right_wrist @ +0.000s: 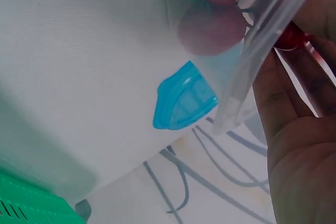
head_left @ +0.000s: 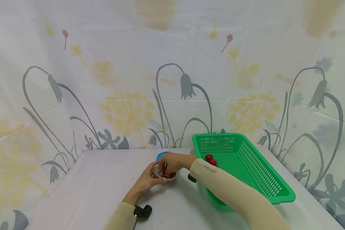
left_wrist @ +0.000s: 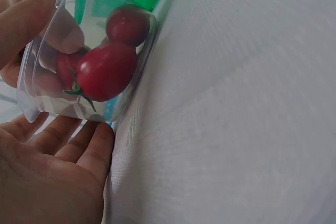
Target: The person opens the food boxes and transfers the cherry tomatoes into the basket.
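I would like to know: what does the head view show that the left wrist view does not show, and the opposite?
Only the head view: tomatoes lying in the green basket, and the lettered right sleeve. Only the left wrist view: a green stem on a tomato inside the clear container. Both: the green basket, the clear container with tomatoes in it, and the left hand.

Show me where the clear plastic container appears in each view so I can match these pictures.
Head: clear container in the lower middle.
Left wrist: upper left, with red tomatoes visible through its wall.
Right wrist: upper right, cut off by the top edge.
Shared landmark: green basket, at right, top and lower left respectively.
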Demonstrator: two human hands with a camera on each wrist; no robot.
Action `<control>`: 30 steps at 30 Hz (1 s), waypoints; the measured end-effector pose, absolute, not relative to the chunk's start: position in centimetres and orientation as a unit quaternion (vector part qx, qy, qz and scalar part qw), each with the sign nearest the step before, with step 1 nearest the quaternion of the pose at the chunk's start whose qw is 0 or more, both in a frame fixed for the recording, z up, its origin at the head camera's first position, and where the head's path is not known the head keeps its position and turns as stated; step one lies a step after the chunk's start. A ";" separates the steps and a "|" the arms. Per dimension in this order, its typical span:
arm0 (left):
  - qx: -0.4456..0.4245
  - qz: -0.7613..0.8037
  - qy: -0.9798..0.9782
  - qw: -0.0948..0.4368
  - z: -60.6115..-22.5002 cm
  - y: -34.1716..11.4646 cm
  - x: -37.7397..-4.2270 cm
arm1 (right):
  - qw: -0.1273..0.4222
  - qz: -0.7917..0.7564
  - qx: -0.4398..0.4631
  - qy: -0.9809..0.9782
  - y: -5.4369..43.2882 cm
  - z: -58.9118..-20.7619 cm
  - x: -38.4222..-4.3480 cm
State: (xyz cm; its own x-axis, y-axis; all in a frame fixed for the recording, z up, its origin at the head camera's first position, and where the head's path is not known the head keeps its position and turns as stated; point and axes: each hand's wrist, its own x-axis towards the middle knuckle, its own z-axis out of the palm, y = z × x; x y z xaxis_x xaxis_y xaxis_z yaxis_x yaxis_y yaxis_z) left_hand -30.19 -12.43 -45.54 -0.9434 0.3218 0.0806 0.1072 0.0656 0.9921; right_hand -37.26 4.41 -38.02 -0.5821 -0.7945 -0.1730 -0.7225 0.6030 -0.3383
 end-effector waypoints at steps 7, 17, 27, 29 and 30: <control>0.149 0.669 0.724 0.080 -45.5 -12.4 -30.4 | 0.155 -0.128 -0.434 0.878 4.6 -37.3 -37.4; 0.146 0.662 0.732 0.075 -45.5 -12.5 -30.5 | 0.141 -0.160 -0.416 0.884 5.2 -35.9 -37.3; 0.139 0.662 0.732 0.079 -45.7 -12.4 -30.3 | 0.142 -0.229 -0.399 0.877 6.9 -34.3 -36.4; 0.137 0.660 0.734 0.081 -45.8 -12.4 -30.3 | 0.133 -0.231 -0.401 0.876 7.3 -33.7 -36.1; 0.136 0.657 0.737 0.082 -45.8 -12.4 -30.3 | 0.127 -0.231 -0.404 0.876 7.5 -33.4 -35.9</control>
